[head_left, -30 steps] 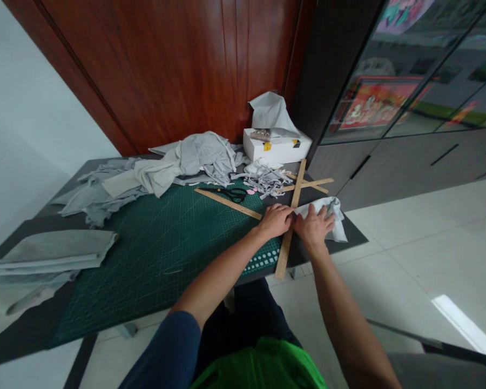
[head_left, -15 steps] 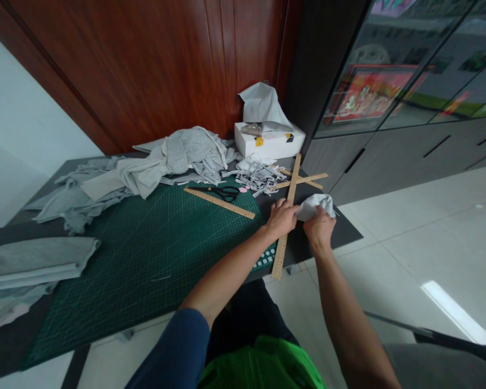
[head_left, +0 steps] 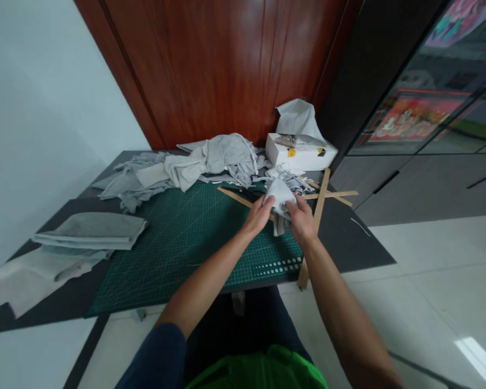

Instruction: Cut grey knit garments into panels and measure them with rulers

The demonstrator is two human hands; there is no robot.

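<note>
Both my hands hold a small piece of light grey cloth (head_left: 279, 195) up over the right part of the green cutting mat (head_left: 194, 237). My left hand (head_left: 259, 214) pinches its left edge. My right hand (head_left: 303, 221) grips its right side, and a corner of the cloth hangs down between them. A long wooden ruler (head_left: 312, 229) lies just right of my right hand, running off the table's front edge. A second wooden ruler (head_left: 237, 198) and black scissors (head_left: 249, 191) lie behind my hands.
A pile of grey cloth (head_left: 194, 162) and cloth scraps (head_left: 291, 181) sit at the back of the dark table (head_left: 348, 243). A white box (head_left: 299, 154) stands at the back right. Folded grey cloth (head_left: 93, 229) lies at the left. Crossed wooden sticks (head_left: 334, 194) lie beyond the long ruler.
My right hand has gathered the cloth off the table right of the long ruler and brought it left over the mat. My left hand left the ruler and took hold of the cloth.
</note>
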